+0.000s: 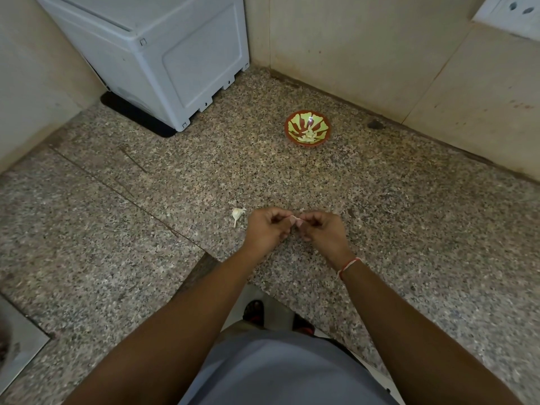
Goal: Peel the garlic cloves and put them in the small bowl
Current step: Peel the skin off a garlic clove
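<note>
Both my hands meet low over the speckled granite counter [380, 217]. My left hand [267, 228] and my right hand [323, 230] pinch one small pale garlic cloves piece [295, 220] between their fingertips; most of it is hidden by the fingers. A small bowl [307, 127], brown outside with a green and red pattern inside, stands farther back on the counter and holds several peeled cloves. The rest of a garlic bulb with its stalk [237, 214] lies on the counter just left of my left hand.
A white plastic appliance [163, 54] on a black mat stands at the back left. Tiled walls close the corner behind and to the right of the bowl. A wall socket [514, 10] is at the top right. The counter's front edge runs beside my body.
</note>
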